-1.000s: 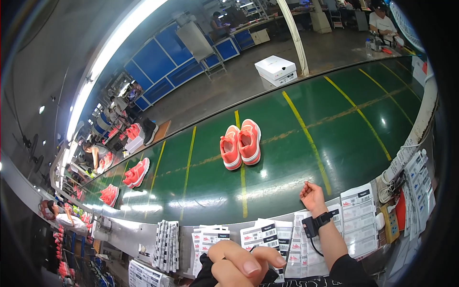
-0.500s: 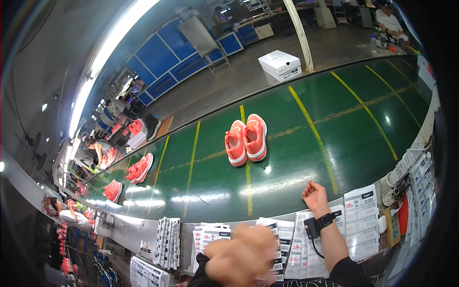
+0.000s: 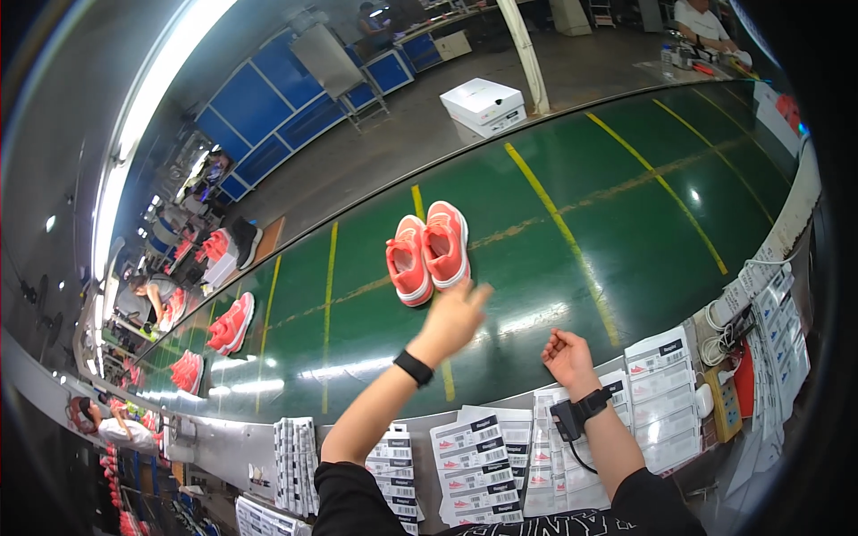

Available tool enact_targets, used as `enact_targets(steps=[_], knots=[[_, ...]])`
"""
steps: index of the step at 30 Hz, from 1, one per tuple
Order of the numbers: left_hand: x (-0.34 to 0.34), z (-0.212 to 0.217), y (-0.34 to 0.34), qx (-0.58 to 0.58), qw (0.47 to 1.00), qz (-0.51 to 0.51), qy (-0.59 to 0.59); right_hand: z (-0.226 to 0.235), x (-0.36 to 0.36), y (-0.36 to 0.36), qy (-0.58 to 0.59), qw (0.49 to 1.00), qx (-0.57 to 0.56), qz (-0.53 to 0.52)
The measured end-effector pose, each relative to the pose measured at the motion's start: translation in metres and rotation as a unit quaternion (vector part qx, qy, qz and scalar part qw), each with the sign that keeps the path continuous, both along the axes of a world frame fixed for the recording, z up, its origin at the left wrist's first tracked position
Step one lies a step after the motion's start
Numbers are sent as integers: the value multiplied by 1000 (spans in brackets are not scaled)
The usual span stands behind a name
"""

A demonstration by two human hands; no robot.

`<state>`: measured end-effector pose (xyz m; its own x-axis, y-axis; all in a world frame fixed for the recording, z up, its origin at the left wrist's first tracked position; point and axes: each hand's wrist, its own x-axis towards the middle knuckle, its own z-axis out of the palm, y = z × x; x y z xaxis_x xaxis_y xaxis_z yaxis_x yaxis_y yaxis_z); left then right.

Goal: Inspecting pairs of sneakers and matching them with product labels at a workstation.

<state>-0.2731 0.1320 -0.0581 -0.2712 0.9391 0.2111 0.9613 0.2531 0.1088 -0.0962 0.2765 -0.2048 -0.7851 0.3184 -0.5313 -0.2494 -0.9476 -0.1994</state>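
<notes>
A pair of coral-pink sneakers (image 3: 447, 246) with white soles stands side by side on the green conveyor belt (image 3: 527, 268). My left hand (image 3: 450, 326), with a black band on its wrist, reaches to the heel of the right-hand shoe. Its fingers are spread and somewhat blurred; whether they touch the shoe I cannot tell. Over the belt's near edge, my right hand (image 3: 568, 359) is turned palm up with loosely curled fingers, and no object shows in it. A black strap with a small box and cable is around that wrist. Printed label sheets (image 3: 478, 469) lie below my hands.
Other pink shoes (image 3: 232, 323) sit farther left on the belt. A white shoebox (image 3: 483, 105) stands beyond its far edge, near a pale post. More label sheets (image 3: 663, 384), cables and a socket strip (image 3: 728, 413) lie at the right. People work in the background.
My left hand has moved from above the label sheets, up and forward to the shoes. My right hand stays over the belt's near edge. The whole view has shifted somewhat.
</notes>
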Motion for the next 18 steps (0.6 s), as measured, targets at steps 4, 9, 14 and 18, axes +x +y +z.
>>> enact_targets(steps=[4,9,14,18], knots=[[-78,-23,4,-71,943,293,144,2,-3,-1,3,1000,6,6],[-133,-23,22,-134,930,321,-118,6,-3,-5,-7,1000,6,14],[-108,-25,28,-132,922,349,-104,17,3,-7,11,998,57,-8],[-85,-4,-5,-132,917,272,-259,69,15,-11,134,970,190,-74]])
